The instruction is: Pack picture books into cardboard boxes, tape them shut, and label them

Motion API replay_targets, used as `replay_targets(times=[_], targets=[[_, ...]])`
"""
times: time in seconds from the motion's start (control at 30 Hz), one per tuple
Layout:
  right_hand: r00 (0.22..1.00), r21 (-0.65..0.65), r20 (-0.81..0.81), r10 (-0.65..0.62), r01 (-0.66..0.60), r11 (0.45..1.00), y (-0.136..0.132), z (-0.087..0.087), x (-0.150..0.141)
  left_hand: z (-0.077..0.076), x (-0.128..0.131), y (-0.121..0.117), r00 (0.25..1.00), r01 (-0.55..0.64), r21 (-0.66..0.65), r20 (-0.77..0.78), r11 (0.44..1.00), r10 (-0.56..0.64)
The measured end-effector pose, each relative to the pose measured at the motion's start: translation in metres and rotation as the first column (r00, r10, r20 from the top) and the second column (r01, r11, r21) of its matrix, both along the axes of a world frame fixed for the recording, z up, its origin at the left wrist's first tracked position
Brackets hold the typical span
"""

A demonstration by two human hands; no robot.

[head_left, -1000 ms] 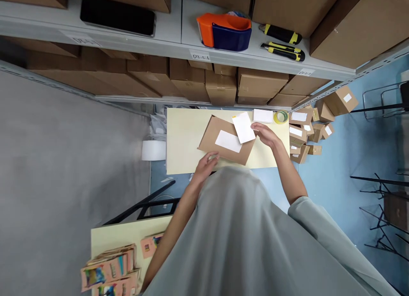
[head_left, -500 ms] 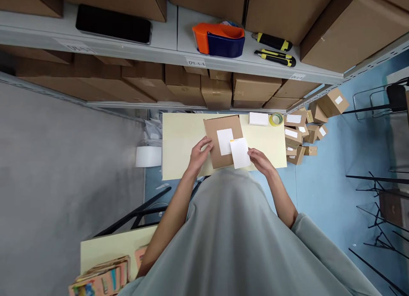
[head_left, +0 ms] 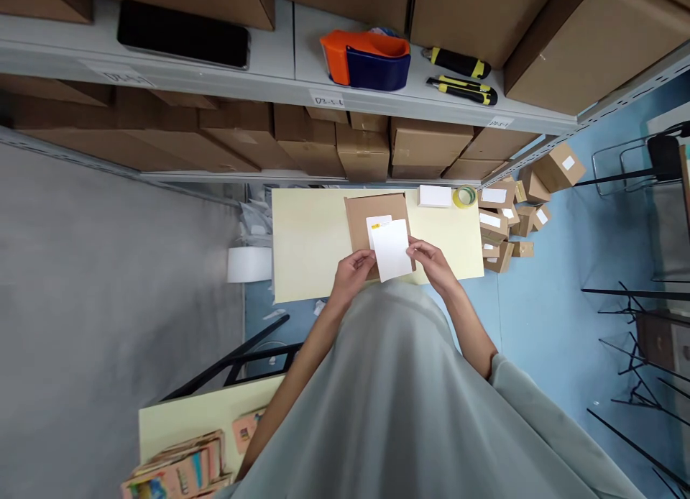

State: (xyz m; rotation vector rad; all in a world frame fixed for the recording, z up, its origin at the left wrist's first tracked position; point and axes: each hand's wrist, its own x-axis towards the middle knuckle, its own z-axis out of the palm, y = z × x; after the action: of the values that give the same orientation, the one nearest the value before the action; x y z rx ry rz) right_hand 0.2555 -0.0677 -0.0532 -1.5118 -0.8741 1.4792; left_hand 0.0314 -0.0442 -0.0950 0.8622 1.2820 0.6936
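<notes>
Between my two hands a white card-like sheet (head_left: 393,251) with a small yellow mark at its top is held above a flat cardboard box (head_left: 359,213). My left hand (head_left: 353,270) is closed at the sheet's left edge, fingertips pinching it. On the right edge, my right hand (head_left: 432,263) pinches the sheet between thumb and fingers. Behind the sheet, a white label (head_left: 371,229) on the box is mostly covered. The box lies on a pale yellow table (head_left: 310,247).
A stack of white slips (head_left: 435,196) and a tape roll (head_left: 464,197) sit at the table's back right. Above is a shelf with a phone (head_left: 183,34), an orange-blue tape dispenser (head_left: 366,60) and cutters (head_left: 462,90). Labelled boxes (head_left: 493,226) pile up to the right.
The white sheet has moved left over the box, covering more of its label. My left hand has left the box's left side and moved right to grip the sheet's left edge.
</notes>
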Motion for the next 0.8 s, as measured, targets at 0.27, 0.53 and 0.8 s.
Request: replay_targets(times=[0.27, 0.53, 0.8], targets=[[0.998, 0.004, 0.037, -0.045, 0.045, 0.999, -0.002, -0.007, -0.011, 0.009, -0.006, 0.001, 0.999, -0.035, 0.04, -0.014, 0.999, 0.036], [0.991, 0.045, 0.13, -0.011, 0.005, 0.999, -0.006, -0.02, -0.022, -0.002, -0.008, -0.002, 0.998, -0.049, 0.025, -0.039, 0.999, 0.05], [0.966, 0.105, 0.254, 0.042, -0.071, 0.992, -0.01, -0.004, -0.028, -0.001, -0.012, -0.002, 0.997, -0.057, -0.064, 0.051, 0.996, 0.061]])
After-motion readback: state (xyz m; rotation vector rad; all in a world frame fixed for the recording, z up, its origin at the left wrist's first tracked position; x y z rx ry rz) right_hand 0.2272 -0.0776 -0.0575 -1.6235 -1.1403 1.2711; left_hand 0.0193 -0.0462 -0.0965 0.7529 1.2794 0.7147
